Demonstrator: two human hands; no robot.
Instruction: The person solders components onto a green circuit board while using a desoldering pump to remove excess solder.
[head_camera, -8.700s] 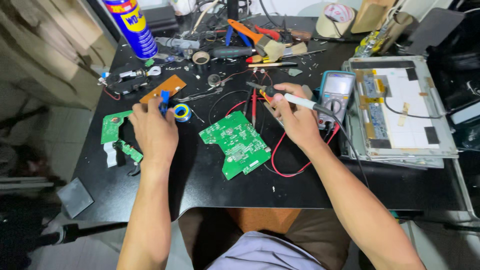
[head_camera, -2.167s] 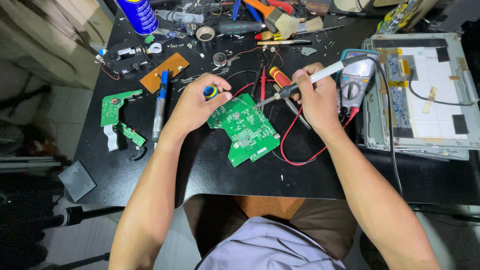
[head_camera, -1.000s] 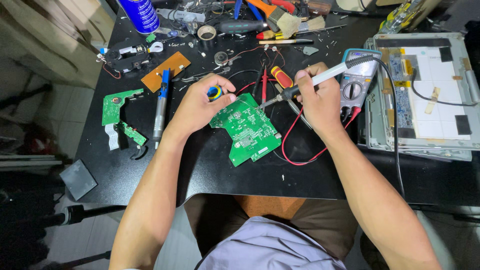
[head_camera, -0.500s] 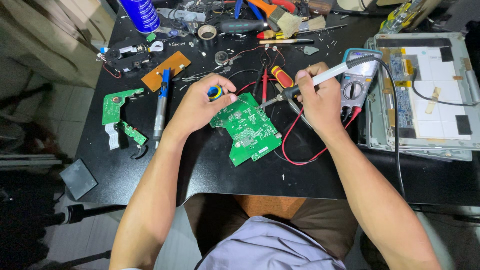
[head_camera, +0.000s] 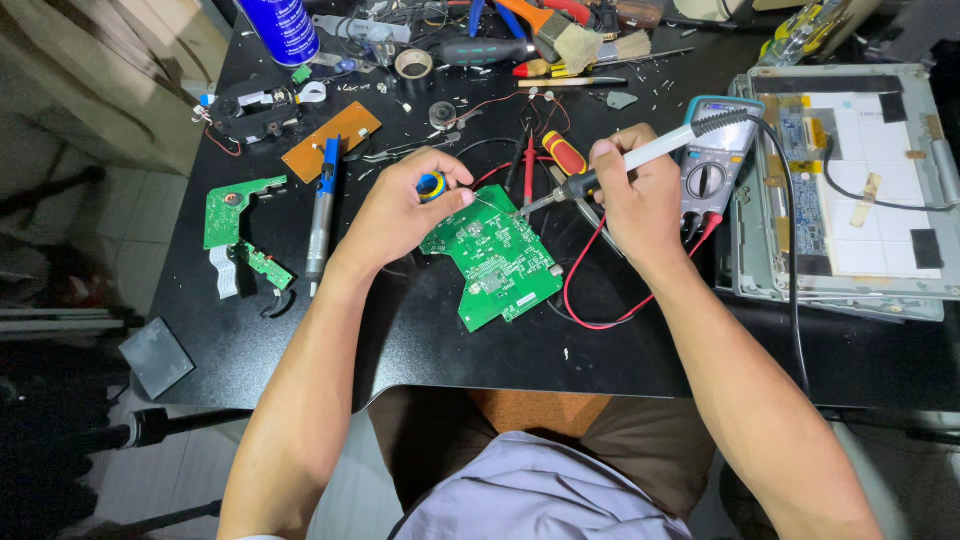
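A green circuit board (head_camera: 495, 258) lies on the black table (head_camera: 420, 330) in front of me. My left hand (head_camera: 400, 212) holds a small blue and yellow solder spool (head_camera: 431, 185) at the board's upper left corner, with a thin strand of solder reaching toward the board's top edge. My right hand (head_camera: 640, 195) grips a white-handled soldering iron (head_camera: 640, 160), its tip resting at the board's top edge.
A multimeter (head_camera: 712, 170) with red and black leads sits just right of my right hand. An opened display panel (head_camera: 850, 190) lies at far right. A blue desoldering pump (head_camera: 322, 205), green board pieces (head_camera: 238, 225), an orange board (head_camera: 330, 140), a spray can (head_camera: 283, 27) and tools fill the left and back.
Since 8.7 s ago both hands have come in to the green board's top edge, with the iron tip and solder now meeting there. Over the last second almost nothing moves.
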